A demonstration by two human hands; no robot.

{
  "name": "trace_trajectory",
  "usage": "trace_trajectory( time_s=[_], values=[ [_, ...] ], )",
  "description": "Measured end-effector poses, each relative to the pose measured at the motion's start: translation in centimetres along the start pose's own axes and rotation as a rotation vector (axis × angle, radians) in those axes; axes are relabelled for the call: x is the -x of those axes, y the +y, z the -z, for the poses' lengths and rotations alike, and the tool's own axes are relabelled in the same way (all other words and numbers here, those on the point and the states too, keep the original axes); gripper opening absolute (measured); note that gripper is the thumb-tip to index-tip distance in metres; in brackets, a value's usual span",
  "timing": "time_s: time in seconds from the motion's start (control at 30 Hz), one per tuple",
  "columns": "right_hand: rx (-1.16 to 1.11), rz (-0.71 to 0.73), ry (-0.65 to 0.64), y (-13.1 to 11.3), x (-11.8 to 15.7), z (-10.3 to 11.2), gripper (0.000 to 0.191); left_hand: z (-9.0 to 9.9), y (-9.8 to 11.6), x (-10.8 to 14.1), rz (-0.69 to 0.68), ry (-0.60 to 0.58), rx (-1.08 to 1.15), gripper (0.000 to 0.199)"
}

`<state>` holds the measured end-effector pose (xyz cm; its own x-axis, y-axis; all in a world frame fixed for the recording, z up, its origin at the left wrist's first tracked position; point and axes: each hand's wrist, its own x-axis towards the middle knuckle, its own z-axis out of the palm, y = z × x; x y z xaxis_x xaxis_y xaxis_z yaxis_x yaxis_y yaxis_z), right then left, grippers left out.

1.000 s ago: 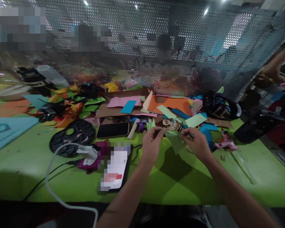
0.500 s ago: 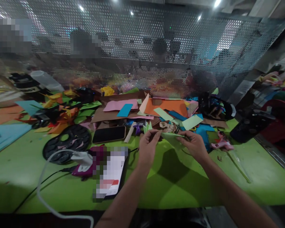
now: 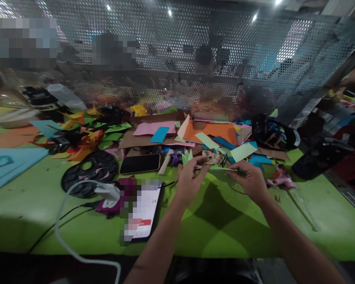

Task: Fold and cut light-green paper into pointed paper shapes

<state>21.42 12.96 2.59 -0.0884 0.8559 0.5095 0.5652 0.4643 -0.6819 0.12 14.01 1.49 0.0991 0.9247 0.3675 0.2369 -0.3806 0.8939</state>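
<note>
Held above the green table (image 3: 213,240) is a light green piece of folded paper (image 3: 220,173), seen nearly edge-on. My left hand (image 3: 191,177) pinches its left end between thumb and fingers. The right end is gripped by my right hand (image 3: 250,179), thumb below and fingers on top. Pleated pale green paper (image 3: 187,157) stands up just beyond my left hand. Behind the held paper lies a tan crumpled item (image 3: 211,157) that I cannot make out. A small purple thing (image 3: 175,157) lies to the left of the pleated paper.
A lit phone (image 3: 144,213), a dark phone (image 3: 140,163), a purple power strip (image 3: 111,201) with cables and a black palette (image 3: 90,173) lie left. Coloured paper (image 3: 215,132) is piled behind, before a perforated metal screen (image 3: 165,79). A dark bottle (image 3: 321,157) lies right.
The whole view has shifted slightly, so things sit a little further right. Both hands still grip the paper, which now appears more edge-on.
</note>
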Motion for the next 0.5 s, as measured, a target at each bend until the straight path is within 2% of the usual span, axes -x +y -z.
trace_trajectory(
  time_s=[0.1, 0.2, 0.37, 0.5],
  values=[
    [0.076, 0.057, -0.060, -0.35, 0.01, 0.26, 0.007, 0.26, 0.66, 0.00, -0.168, -0.093, -0.211, 0.028],
    [0.080, 0.073, -0.093, -0.55, 0.06, 0.42, 0.007, 0.15, 0.78, 0.05, -0.255, -0.177, -0.393, 0.020],
    [-0.003, -0.020, -0.076, -0.41, 0.08, 0.57, 0.010, 0.00, 0.47, 0.11, -0.232, -0.197, -0.444, 0.014],
    [-0.033, -0.056, -0.074, -0.41, 0.03, 0.63, 0.013, -0.02, 0.74, 0.09, -0.184, -0.273, -0.466, 0.017]
  ],
)
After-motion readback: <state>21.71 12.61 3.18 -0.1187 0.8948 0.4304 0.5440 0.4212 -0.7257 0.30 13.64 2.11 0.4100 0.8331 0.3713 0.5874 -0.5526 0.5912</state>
